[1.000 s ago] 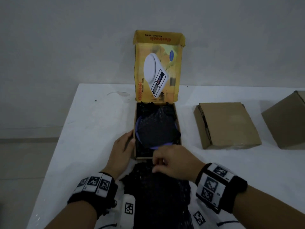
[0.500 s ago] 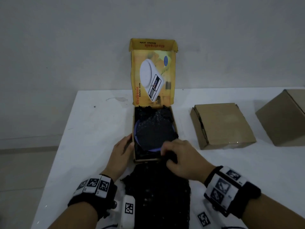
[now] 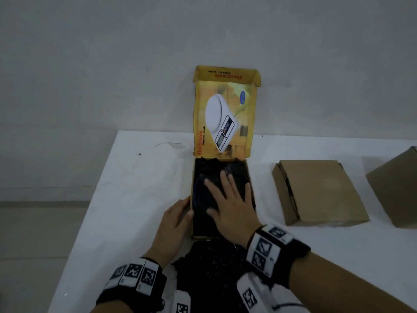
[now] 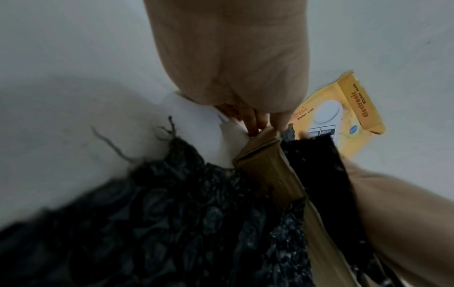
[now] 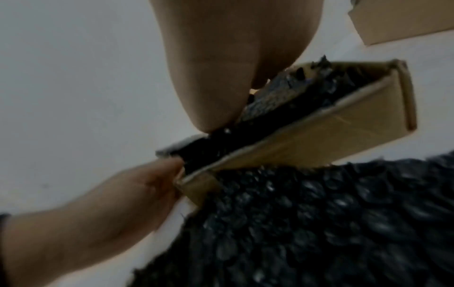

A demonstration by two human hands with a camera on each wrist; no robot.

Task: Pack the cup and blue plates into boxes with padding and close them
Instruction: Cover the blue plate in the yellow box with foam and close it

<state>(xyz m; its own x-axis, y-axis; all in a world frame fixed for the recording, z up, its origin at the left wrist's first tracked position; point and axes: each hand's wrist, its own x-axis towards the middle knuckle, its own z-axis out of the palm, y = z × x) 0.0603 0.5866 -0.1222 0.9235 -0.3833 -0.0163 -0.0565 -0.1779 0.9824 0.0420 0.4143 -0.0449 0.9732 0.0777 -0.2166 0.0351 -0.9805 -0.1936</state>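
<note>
The yellow kitchen-scale box (image 3: 193, 177) lies open in the middle of the table, its lid (image 3: 225, 114) standing upright at the far side. Black bubble wrap (image 3: 203, 222) fills the box, and the blue plate beneath it is hidden. My right hand (image 3: 230, 206) lies flat on this padding with fingers spread, pressing it down. My left hand (image 3: 174, 220) rests with straight fingers against the box's left wall near the front corner. In the right wrist view the left thumb (image 5: 169, 169) touches the box corner (image 5: 196, 186). More black bubble wrap (image 3: 212, 267) trails from the box front towards me.
A closed flat brown cardboard box (image 3: 320, 190) lies to the right of the open one. A second brown box (image 3: 397, 186) stands at the right edge. The white table (image 3: 135, 188) ends at the wall behind and drops off on the left.
My right hand moved from the box's near edge up over the plate, drawing the black wrap across it, and now lies flat on it. The blue rim is no longer visible. The left hand stayed put.
</note>
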